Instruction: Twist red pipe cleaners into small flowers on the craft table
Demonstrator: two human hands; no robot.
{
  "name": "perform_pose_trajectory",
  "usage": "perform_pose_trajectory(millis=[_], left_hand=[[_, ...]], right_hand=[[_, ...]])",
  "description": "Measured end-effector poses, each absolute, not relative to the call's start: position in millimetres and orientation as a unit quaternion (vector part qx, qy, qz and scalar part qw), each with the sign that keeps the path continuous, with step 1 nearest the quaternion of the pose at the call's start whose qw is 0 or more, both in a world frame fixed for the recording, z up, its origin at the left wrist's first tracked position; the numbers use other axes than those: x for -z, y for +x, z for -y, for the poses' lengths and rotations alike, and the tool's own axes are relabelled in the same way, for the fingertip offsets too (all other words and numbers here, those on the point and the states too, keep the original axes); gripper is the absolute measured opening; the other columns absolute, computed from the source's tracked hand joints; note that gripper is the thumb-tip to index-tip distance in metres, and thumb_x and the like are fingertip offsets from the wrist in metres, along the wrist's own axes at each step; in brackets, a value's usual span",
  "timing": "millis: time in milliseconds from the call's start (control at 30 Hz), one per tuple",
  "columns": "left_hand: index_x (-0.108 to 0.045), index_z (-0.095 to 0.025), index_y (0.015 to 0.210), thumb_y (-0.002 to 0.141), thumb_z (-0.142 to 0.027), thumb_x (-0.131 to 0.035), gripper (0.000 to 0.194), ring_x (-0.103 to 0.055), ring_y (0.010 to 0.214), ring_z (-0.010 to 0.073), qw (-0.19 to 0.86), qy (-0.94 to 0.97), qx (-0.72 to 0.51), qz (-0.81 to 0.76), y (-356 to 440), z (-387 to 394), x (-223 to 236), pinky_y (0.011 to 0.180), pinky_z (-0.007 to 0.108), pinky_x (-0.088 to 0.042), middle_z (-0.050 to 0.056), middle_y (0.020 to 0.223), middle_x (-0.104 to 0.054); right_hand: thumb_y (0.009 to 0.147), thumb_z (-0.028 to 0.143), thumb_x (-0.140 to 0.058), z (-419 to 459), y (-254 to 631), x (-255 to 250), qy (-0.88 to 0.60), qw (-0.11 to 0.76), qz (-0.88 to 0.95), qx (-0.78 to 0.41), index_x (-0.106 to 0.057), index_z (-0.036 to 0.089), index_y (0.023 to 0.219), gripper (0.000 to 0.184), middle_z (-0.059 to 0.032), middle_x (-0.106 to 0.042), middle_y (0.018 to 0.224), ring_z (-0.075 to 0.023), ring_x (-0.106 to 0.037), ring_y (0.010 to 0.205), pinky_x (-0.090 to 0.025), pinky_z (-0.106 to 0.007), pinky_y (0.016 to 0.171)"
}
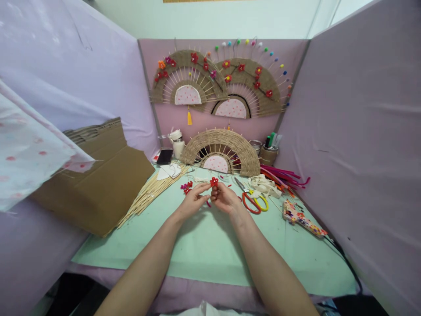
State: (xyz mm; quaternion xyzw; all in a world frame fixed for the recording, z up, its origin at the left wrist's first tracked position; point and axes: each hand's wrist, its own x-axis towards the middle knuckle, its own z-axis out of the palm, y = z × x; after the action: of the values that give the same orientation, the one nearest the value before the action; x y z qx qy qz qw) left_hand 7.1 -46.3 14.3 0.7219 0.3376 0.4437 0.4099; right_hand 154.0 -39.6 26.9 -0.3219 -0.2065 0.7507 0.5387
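A small red pipe-cleaner flower (214, 181) is pinched upright between the fingertips of my right hand (225, 199). My left hand (194, 201) is close beside it, its forefinger reaching the flower's left edge and its thumb apart below. Whether that forefinger touches the petals I cannot tell for sure. More red and magenta flowers (187, 188) lie on the mat just beyond my left hand. Behind both hands a twine-wrapped half-round fan (219, 140) stands upright, with a pink spotted centre.
Scissors with red and yellow handles (251, 202) lie right of my hands, near cream fabric strips (265, 185). Farther right are a patterned glue gun (302, 219) and pipe cleaners (286, 173). Thin sticks (148, 193) and cardboard (98, 180) lie left. Decorated fans (187, 57) hang behind.
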Motion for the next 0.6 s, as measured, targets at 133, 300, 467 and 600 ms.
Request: perform_pose_trajectory(millis=[133,300,467,600], left_hand=[[-0.058,-0.023,0.12,0.074,-0.029,-0.064,0.047,-0.051,0.114,0.0225,0.433,0.694,-0.461,-0.344,8.1,45.6,-14.2,0.084,0.034,-0.048,0.011,0.126,-0.053],[-0.062,-0.019,0.112,0.072,-0.036,-0.064,0.043,-0.058,0.099,0.0212,0.476,0.584,-0.499,-0.428,6.0,39.8,-17.2,0.075,0.031,-0.048,0.011,0.109,-0.064],[-0.067,-0.019,0.101,0.066,-0.04,-0.069,0.041,-0.061,0.084,0.0164,0.555,0.516,-0.485,-0.437,6.8,43.0,-24.3,0.07,0.027,-0.045,0.01,0.099,-0.068],[-0.068,-0.015,0.094,0.066,-0.042,-0.069,0.038,-0.061,0.08,0.015,0.598,0.464,-0.489,-0.433,7.5,46.2,-27.9,0.068,0.025,-0.044,0.011,0.095,-0.068]], right_hand=[[0.062,0.02,-0.065,40.3,154.5,-26.9,-0.327,0.541,0.198,-0.749,-0.053,0.017,0.069,0.014,0.0067,-0.046,0.054,-0.004,-0.034,0.045,-0.026,-0.019,0.044],[0.059,0.021,-0.066,41.0,150.6,-22.6,-0.377,0.544,0.223,-0.715,-0.051,0.017,0.065,0.016,0.0052,-0.048,0.057,-0.0047,-0.037,0.047,-0.024,-0.02,0.044],[0.058,0.024,-0.066,42.3,145.9,-16.4,-0.432,0.538,0.302,-0.658,-0.056,0.017,0.062,0.013,0.0037,-0.047,0.055,-0.0066,-0.035,0.049,-0.024,-0.022,0.043],[0.059,0.029,-0.066,42.6,144.0,-11.5,-0.456,0.52,0.353,-0.63,-0.058,0.017,0.062,0.015,0.0021,-0.049,0.056,-0.0074,-0.035,0.051,-0.024,-0.022,0.044]])
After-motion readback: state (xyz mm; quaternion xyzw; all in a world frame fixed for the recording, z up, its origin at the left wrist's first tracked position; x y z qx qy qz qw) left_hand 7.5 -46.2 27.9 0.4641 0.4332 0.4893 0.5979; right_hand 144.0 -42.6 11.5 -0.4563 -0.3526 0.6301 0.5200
